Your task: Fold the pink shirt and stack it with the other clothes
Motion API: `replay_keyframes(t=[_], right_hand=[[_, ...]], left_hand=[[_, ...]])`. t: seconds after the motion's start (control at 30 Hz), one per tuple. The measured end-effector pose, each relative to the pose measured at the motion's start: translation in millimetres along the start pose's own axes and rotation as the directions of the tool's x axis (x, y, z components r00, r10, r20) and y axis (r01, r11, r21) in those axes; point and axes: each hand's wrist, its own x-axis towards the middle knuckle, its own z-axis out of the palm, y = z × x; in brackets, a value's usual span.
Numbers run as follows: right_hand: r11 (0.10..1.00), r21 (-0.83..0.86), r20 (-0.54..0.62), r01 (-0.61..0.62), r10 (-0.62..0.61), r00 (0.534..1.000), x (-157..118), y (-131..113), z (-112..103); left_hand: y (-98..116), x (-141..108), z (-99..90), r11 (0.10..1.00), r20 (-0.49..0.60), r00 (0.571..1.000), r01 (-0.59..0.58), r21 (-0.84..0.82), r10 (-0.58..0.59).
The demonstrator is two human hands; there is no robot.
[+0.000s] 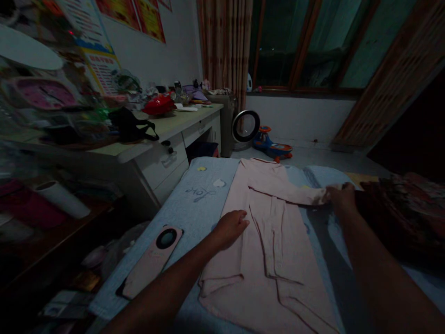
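Observation:
A pale pink long-sleeved garment lies spread over the light blue bed cover, its collar end toward the window. One sleeve stretches out to the right, and my right hand is closed on its end. Over the garment's left part is my left hand, fingers partly curled with thumb and fingertips slightly apart, and nothing shows between them. The other sleeve is folded across the garment's body. A pink phone-shaped object with a round dark ring lies on the cover at the left, beside my left forearm.
A cluttered desk with a black strap item and a pink clock stands at the left. Dark patterned cloth is heaped at the right. A round fan and a blue ride-on toy stand on the floor beyond the bed.

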Motion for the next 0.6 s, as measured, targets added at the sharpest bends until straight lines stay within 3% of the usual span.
replay_keyframes(t=[0.07,0.17,0.3,0.43,0.5,0.6], right_hand=[[0.969,-0.243,-0.037,0.04,-0.05,0.998,-17.9,-1.7,9.4],[0.845,-0.454,-0.049,0.283,-0.341,0.939,-46.8,-12.3,28.0],[0.666,-0.454,0.267,0.592,-0.533,0.803,-76.8,-20.8,61.8],[0.569,-0.381,0.586,0.729,-0.461,0.666,-91.9,-6.6,89.8],[0.564,-0.382,0.665,0.731,-0.382,0.642,-94.0,3.0,96.0],[0.572,-0.402,0.671,0.715,-0.348,0.655,-94.3,7.6,96.8]], left_hand=[[-4.2,4.7,1.5,0.982,-0.092,0.995,-0.033,0.183,0.051],[-11.6,17.0,1.4,0.916,-0.195,0.971,-0.048,0.397,0.136],[-27.2,33.4,8.0,0.849,-0.154,0.977,-0.044,0.526,0.146],[-42.8,38.2,18.8,0.861,-0.035,0.999,-0.01,0.508,0.032],[-46.3,36.5,19.4,0.881,-0.027,0.999,-0.015,0.472,0.031],[-47.5,32.3,11.6,0.918,-0.083,0.996,0.016,0.397,0.019]])
